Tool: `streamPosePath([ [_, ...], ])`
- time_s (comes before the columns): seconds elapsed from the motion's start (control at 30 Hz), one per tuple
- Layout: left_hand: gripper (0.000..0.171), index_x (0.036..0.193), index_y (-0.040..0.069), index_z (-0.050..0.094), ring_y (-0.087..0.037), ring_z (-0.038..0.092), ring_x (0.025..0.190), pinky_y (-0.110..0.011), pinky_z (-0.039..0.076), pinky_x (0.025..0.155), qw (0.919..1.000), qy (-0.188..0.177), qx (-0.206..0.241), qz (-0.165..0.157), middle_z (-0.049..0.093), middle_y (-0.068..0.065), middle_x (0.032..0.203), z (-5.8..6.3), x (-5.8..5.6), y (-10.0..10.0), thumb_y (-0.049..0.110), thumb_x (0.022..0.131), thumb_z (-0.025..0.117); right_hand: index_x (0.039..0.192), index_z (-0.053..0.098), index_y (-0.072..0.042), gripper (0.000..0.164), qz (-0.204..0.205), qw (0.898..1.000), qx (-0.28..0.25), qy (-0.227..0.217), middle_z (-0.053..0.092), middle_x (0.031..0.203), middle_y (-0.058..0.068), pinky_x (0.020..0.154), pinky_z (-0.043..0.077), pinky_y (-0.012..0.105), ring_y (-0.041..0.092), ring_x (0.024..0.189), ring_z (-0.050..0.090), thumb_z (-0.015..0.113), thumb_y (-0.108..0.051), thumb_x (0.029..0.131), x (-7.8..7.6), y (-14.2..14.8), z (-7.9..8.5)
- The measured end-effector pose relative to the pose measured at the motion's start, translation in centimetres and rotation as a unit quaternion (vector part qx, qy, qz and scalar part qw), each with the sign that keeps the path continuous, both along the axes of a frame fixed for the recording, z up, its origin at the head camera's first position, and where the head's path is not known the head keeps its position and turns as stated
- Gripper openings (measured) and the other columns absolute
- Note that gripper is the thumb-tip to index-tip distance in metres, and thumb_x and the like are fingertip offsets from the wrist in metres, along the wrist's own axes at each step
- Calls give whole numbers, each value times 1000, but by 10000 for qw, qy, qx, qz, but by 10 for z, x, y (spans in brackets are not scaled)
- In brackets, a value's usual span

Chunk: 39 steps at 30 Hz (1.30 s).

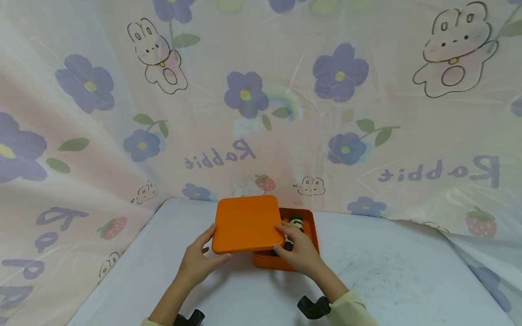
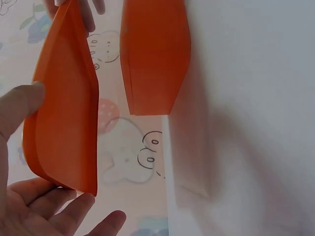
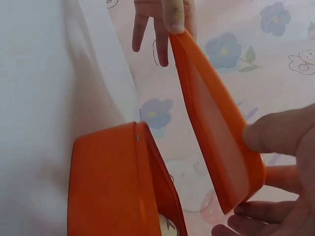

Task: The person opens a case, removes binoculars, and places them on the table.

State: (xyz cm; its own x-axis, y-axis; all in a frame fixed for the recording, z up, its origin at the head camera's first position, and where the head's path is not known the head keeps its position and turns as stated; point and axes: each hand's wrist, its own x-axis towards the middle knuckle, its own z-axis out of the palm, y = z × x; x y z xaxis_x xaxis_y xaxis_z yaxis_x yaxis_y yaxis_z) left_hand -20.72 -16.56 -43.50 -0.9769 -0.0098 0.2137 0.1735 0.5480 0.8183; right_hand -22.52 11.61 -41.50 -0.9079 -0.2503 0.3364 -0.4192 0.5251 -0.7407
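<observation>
An orange lid point(image 1: 246, 224) is held up by both hands, apart from the orange box point(image 1: 273, 261) below and behind it. My left hand point(image 1: 197, 260) grips its left edge, thumb at the near rim and fingers along the side. On the opposite edge my right hand point(image 1: 301, 251) pinches the lid near its front corner. The hollow underside of the lid point(image 2: 66, 108) shows in the left wrist view. Inside the uncovered part of the box lies a cylinder with a dark green camouflage pattern point(image 1: 296, 221); the lid hides the rest.
The box stands on a white table point(image 1: 387, 267), toward its back edge. A curtain point(image 1: 285, 136) printed with rabbits and flowers hangs behind and along the left side. Dark wrist devices point(image 1: 313, 308) sit below the hands.
</observation>
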Motion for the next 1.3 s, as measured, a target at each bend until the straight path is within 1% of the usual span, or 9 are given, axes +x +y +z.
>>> streamPosePath([
  [0.2,92,149,17,37,-26,40,140,-46,47,104,9999,21,-75,88,40,-4,153,-4,5,-10,40,73,83,130,59,-3,50,241,9995,-190,-92,49,144,18,90,56,43,33,118,59,72,-12,83,1,-8,0],
  [0.4,92,149,16,37,-28,41,139,-45,48,102,9997,27,-184,157,39,-6,153,-7,10,-19,48,74,79,131,57,-2,49,437,9989,-76,-127,49,142,20,83,59,38,34,119,57,70,-16,86,3,-16,-1],
  [0.6,91,150,14,36,-29,41,139,-45,49,101,9995,10,-228,207,39,-9,153,-7,15,-26,49,76,77,131,57,-2,49,578,9982,-63,-159,47,143,19,76,60,29,17,90,64,69,-18,87,3,-25,-5],
  [0.77,89,150,12,36,-31,40,139,-47,49,101,9993,31,-293,251,38,-11,153,-5,16,-33,47,78,76,131,58,-3,49,584,9983,-18,-43,48,143,19,72,57,21,11,81,60,70,-19,86,4,-32,-7],
  [0.9,90,150,11,35,-32,38,140,-48,48,102,9989,-118,-360,280,37,-12,154,-4,16,-37,47,79,76,132,57,-3,50,545,9984,53,-99,46,145,19,82,57,26,24,105,62,69,-21,87,5,-37,-9],
  [1.03,90,150,12,34,-33,37,140,-48,47,103,9982,-299,-407,319,37,-12,154,-3,18,-42,48,79,76,133,57,-3,52,526,9983,77,-240,44,147,21,78,56,24,38,131,47,69,-22,87,4,-43,-11],
  [1.17,90,150,12,34,-34,37,140,-48,47,103,9974,-395,-509,323,38,-13,153,-4,19,-49,49,79,75,132,57,-3,52,520,9977,98,-427,42,147,25,55,47,18,25,89,66,71,-21,85,4,-50,-12],
  [1.27,91,150,12,34,-35,36,140,-49,48,102,9968,-436,-602,280,38,-13,153,-6,19,-54,50,79,74,132,57,-3,52,516,9971,207,-529,43,146,25,54,46,19,15,56,51,71,-20,84,6,-54,-13],
  [1.3,91,150,12,34,-35,36,140,-48,48,102,9966,-466,-619,277,38,-12,153,-7,19,-56,51,79,74,132,57,-4,52,502,9970,275,-524,43,146,25,59,49,21,15,62,56,71,-21,84,7,-56,-14],
])
